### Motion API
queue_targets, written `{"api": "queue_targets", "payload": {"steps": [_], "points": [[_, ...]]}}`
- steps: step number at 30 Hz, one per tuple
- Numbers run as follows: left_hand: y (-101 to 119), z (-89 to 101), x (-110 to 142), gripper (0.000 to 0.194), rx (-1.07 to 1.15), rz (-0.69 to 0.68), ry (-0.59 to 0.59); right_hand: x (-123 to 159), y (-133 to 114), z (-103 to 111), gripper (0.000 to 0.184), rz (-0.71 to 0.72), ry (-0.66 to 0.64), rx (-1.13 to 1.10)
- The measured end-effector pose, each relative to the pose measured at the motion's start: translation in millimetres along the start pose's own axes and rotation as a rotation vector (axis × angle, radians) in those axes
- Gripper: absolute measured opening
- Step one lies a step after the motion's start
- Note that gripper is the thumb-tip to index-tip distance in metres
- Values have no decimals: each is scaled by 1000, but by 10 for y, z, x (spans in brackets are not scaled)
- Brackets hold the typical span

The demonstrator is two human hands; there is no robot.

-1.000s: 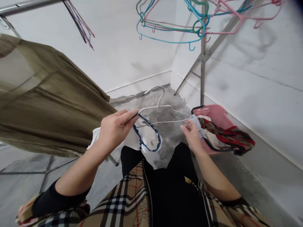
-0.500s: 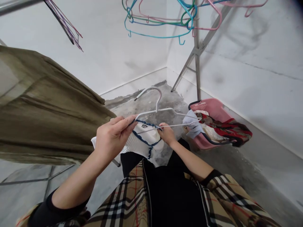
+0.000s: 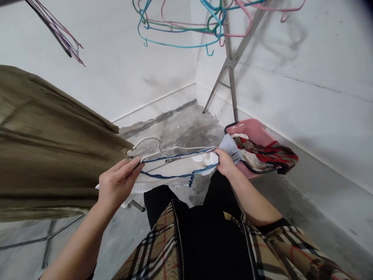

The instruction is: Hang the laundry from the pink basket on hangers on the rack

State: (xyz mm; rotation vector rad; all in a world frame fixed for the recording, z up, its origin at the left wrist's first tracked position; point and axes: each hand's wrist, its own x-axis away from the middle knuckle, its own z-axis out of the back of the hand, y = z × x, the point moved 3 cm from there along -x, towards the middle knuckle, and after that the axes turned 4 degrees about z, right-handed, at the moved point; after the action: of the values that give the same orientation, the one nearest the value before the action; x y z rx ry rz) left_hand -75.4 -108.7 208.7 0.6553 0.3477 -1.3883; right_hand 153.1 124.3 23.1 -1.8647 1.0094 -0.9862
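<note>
A white garment with a wavy blue trim round its neckline (image 3: pixel 175 177) is stretched sideways between my two hands. My left hand (image 3: pixel 118 181) pinches the trim and one shoulder of a white clothes hanger (image 3: pixel 175 149) at the left end. At the other end my right hand (image 3: pixel 225 161) grips the opposite side of the neckline, fingers closed on the trim. The hanger lies along the far side of the opening, its lower bar showing inside the neck and its hook pointing left. My right hand hides the hanger's right end.
Blue, green and pink hangers (image 3: pixel 180 44) hang on a metal drying rack (image 3: pixel 231 62). On the floor at the right stands a pink basket (image 3: pixel 253 130) of laundry. Olive cloth (image 3: pixel 52 147) hangs on the left. More hangers (image 3: pixel 58 31) hang at the upper left.
My right hand has moved right and pulled the neckline wide open. The hanger has shifted left and lower, and its right end now sits inside the garment. The view has swung slightly right.
</note>
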Motion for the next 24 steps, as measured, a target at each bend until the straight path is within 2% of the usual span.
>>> {"api": "queue_targets", "payload": {"steps": [4, 7, 8, 9, 11, 12, 13, 14, 16, 17, 18, 20, 22, 24], "points": [[5, -87, 93, 22, -115, -63, -50, -31, -129, 59, 18, 55, 63, -26], [-15, -167, 153, 22, -241, -42, -78, 76, -293, 101, 21, 115, 75, -11], [-40, -185, 170, 22, -269, -12, -63, 145, -367, 112, 21, 124, 34, 15], [-75, -195, 185, 22, -276, 27, -36, 224, -452, 112, 23, 129, -65, 79], [-161, -200, 204, 23, -204, 109, 26, 396, -642, 93, 25, 181, -369, 327], [-206, -196, 206, 24, -131, 142, 51, 470, -744, 91, 27, 250, -490, 482], [-244, -191, 202, 24, -51, 163, 62, 520, -853, 96, 27, 353, -540, 629], [-271, -186, 190, 23, 26, 172, 59, 542, -968, 106, 28, 484, -510, 746], [-290, -175, 147, 21, 136, 170, 26, 538, -1177, 112, 32, 748, -310, 874], [-282, -169, 119, 20, 167, 165, 2, 526, -1242, 89, 36, 844, -255, 923], [-268, -162, 88, 19, 189, 162, -19, 512, -1274, 43, 40, 910, -266, 976], [-238, -144, 26, 19, 228, 171, -24, 491, -1262, -82, 46, 943, -446, 1079], [-225, -125, -27, 20, 260, 201, 8, 496, -1219, -194, 39, 884, -646, 1114], [-248, -113, -70, 24, 280, 251, 47, 527, -1229, -275, 34, 845, -727, 1077]]}}
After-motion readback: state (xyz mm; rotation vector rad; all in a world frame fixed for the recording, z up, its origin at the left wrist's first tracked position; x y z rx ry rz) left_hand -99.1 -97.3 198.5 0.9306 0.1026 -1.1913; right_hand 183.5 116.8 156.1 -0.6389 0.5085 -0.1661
